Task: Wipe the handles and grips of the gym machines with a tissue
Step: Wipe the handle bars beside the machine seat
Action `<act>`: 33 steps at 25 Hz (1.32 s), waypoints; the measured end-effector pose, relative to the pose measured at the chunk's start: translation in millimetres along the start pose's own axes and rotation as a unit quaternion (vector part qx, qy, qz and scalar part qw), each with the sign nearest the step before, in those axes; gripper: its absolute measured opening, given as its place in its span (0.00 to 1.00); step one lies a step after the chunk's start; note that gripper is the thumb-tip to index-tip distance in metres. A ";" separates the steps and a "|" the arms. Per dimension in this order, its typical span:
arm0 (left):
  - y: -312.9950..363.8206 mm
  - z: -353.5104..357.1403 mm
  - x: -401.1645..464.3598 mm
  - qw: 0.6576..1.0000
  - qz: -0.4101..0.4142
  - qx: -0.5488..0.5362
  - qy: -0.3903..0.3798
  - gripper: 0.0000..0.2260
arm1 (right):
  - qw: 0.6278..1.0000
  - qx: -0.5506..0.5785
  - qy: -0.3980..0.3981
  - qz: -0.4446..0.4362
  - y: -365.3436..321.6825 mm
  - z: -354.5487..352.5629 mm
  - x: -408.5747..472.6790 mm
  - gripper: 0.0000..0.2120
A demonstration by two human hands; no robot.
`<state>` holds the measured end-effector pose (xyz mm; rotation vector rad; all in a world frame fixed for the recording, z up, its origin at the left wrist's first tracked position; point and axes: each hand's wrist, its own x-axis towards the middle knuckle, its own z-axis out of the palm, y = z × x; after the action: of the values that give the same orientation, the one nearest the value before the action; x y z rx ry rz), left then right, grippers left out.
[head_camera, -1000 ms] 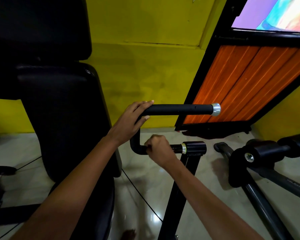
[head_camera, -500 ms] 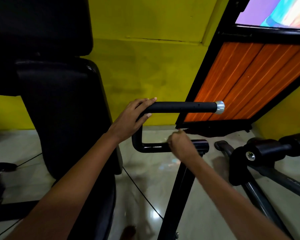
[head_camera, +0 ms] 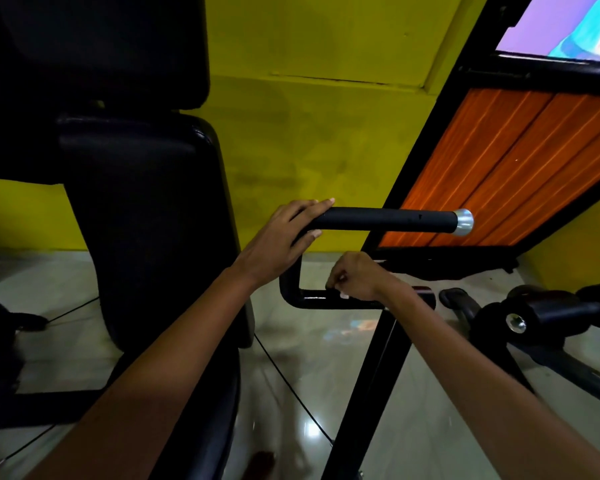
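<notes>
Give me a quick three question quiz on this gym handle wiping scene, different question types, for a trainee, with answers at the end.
1. True or false: the left hand holds the padded grip at the end with the silver end cap.
2. Multiple choice: the right hand is at A) the lower bar of the handle, B) the seat pad, C) the orange panel.
3. Fill in: the wall behind the handle is painted ____.

Key: 1 false, it holds the opposite end; 2 A; 3 yellow.
</notes>
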<state>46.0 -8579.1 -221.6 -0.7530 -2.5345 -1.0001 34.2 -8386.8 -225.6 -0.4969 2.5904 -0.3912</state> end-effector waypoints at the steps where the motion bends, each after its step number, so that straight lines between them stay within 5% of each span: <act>1: 0.1 -0.4 0.2 1.000 0.001 0.002 -0.002 0.22 | 0.999 0.031 0.003 -0.010 8.4 -4.3 -3.7 0.10; 12: -1.5 -2.5 1.7 1.000 0.000 0.012 -0.017 0.22 | 0.990 0.118 0.045 -0.061 -11.2 4.8 -0.3 0.06; 19: -1.4 -0.8 1.1 1.000 0.004 0.009 -0.007 0.22 | 0.994 0.038 0.064 -0.081 -42.2 23.7 18.2 0.08; 26: 0.6 -1.5 0.0 1.000 0.002 0.010 -0.001 0.22 | 0.995 -0.090 0.051 -0.001 49.6 6.7 -8.2 0.13; 33: 1.9 3.1 -1.3 1.000 -0.015 0.007 0.010 0.22 | 0.953 0.015 0.300 -0.048 40.8 50.9 -55.9 0.07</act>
<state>47.9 -8576.2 -223.4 -0.6991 -2.5410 -0.9939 94.3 -8336.9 -261.3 -0.5613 3.1420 -0.7048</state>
